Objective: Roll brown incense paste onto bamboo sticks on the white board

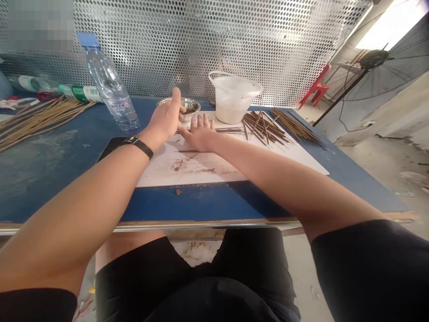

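Observation:
My right hand (201, 135) lies palm down on a white board (157, 172), fingers spread. A thin dark brown stick (188, 151) shows on the board by the heel of that hand; whether the palm touches it I cannot tell. My left hand (166, 117) is raised beside a metal bowl (193, 102), thumb pointing up and apart from the fingers, with nothing visible in it. Its fingers are partly hidden, and it overlaps the bowl's left side in view. Dark brown material (191, 108) sits in the bowl. Thin sticks (231, 130) lie beyond my right hand.
A translucent white pail (233, 96) stands behind the board. Brown stick bundles (266, 127) lie to its right. At left are a clear water bottle (112, 89) and long tan sticks (40, 116). Perforated metal (187, 40) backs the blue table (201, 203). Brown crumbs dot the board.

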The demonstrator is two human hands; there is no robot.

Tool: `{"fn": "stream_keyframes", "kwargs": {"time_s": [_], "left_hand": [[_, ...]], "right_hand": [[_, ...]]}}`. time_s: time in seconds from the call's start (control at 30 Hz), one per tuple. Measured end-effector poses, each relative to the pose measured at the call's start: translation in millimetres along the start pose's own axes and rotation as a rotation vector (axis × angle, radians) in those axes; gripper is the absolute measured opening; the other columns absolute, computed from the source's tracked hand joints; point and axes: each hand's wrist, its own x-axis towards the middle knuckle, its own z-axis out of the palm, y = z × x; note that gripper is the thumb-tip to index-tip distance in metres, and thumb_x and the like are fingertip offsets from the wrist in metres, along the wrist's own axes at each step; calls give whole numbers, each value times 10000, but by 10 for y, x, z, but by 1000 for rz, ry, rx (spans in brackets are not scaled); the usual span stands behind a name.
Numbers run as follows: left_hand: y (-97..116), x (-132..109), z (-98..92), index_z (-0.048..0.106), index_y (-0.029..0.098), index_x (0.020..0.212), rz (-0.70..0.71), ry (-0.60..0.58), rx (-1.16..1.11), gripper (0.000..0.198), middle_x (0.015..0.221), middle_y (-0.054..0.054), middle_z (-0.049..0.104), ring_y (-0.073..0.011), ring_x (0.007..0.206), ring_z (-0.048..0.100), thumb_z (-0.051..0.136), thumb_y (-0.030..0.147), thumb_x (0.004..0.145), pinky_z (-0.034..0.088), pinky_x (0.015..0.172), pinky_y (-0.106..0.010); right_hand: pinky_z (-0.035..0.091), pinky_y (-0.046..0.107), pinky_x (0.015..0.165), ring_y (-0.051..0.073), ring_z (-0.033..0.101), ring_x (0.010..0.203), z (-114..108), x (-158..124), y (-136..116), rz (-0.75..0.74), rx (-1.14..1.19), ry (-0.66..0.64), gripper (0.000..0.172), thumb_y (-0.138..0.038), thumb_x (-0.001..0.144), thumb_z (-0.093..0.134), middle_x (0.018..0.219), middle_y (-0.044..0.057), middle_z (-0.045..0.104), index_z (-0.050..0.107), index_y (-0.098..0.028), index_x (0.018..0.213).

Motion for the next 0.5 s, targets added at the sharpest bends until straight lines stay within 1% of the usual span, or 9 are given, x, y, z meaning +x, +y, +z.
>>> {"fn": "stream_keyframes", "kwargs": {"time_s": [0.07,0.13,0.17,0.27,0.4,0.43,0.5], "left_hand": [[-65,47,-6,824,269,1089,-5,50,-42,968,1058,-126,803,-317,1036,753,185,993,1029,569,909,-495],[-144,100,0,815,286,1107,10,79,-34,1066,1034,-139,796,-351,1037,756,101,1063,957,572,872,-512],[-180,124,6,809,291,1140,26,75,-12,1119,1041,-146,794,-362,1051,757,43,1078,929,570,860,-513],[-248,174,21,778,309,1246,55,38,52,1217,1097,-150,797,-365,1077,754,-73,1091,864,560,834,-495],[-256,209,29,757,322,1225,28,42,13,1204,1122,-145,794,-346,1021,748,-38,1130,819,551,806,-480],[-253,217,28,755,321,1218,30,41,6,1214,1107,-146,789,-347,1022,748,-51,1132,809,547,799,-479],[-242,225,22,744,320,1262,80,-48,62,1262,1077,-147,777,-357,1070,745,-140,1099,809,538,799,-484]], "right_hand": [[-77,635,1463,421,-185,1827,61,55,-82,7,-7,24,1162,-830,1108,78,1979,225,-88,9,38,1877],[-82,625,1464,413,-195,1826,133,-3,-139,-35,-15,26,1175,-832,1104,56,1974,231,-98,-16,58,1867],[-86,624,1464,411,-199,1825,163,-76,-157,-62,-20,19,1176,-836,1105,58,1972,228,-104,-21,56,1868],[-82,624,1467,407,-205,1823,216,-453,-184,-125,-43,-29,1162,-831,1115,72,1967,220,-121,-9,48,1872],[-73,606,1478,386,-199,1825,264,-1060,-216,-188,-47,-94,1149,-819,1111,22,1973,190,-93,30,36,1878],[-76,602,1480,384,-198,1825,283,-1163,-224,-194,-35,-106,1154,-824,1108,19,1974,186,-87,31,35,1878],[-80,607,1481,389,-195,1824,319,-1244,-231,-193,-11,-117,1172,-841,1101,19,1976,186,-77,40,38,1877]]}}
